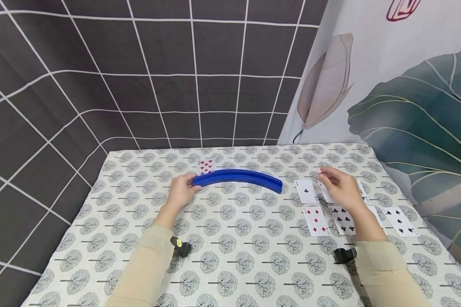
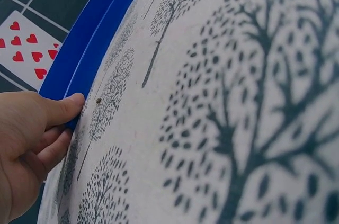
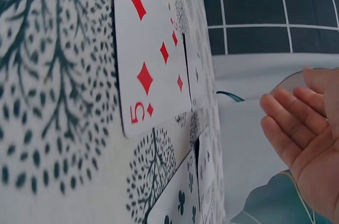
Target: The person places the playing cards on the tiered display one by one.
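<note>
One card stood in the blue rack, the others waited flat.

We saw the curved blue card rack (image 1: 238, 178) on the worktop (image 1: 230, 264), our left hand (image 1: 181, 192) gripping its near end; only a nine of hearts (image 1: 206, 166) stood in it. Our right hand (image 1: 339, 185) hovered relaxed, holding nothing, over face-up cards, the five of diamonds (image 3: 153, 60) among them. By our judgement, most remained to be done.
</note>
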Demonstrator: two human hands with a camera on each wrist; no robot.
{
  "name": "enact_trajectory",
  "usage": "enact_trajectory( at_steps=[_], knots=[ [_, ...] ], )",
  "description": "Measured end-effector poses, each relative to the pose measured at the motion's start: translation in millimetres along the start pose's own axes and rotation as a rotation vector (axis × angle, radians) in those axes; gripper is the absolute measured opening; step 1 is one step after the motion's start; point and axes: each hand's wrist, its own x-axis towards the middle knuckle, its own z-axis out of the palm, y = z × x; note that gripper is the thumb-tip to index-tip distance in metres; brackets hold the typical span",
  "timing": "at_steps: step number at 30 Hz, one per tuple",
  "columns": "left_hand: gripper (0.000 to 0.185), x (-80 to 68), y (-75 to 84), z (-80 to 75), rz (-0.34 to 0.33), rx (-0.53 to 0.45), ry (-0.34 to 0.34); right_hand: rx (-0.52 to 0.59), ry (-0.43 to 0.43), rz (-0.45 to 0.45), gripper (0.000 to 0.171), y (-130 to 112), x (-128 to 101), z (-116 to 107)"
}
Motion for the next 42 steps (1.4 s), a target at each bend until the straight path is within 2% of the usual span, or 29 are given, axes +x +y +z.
enact_trajectory(
  at_steps=[17,42],
  knots=[
    [0.046,-0.2,2.2,-0.5,0.004,-0.005,0.000,-0.014,-0.008,0.083,0.044,12.7,-9.7,-16.3],
    [0.049,0.4,-0.1,-0.8,-0.007,-0.004,-0.006,-0.082,0.055,0.077,0.042,29.4,-24.8,-38.5]
  ],
)
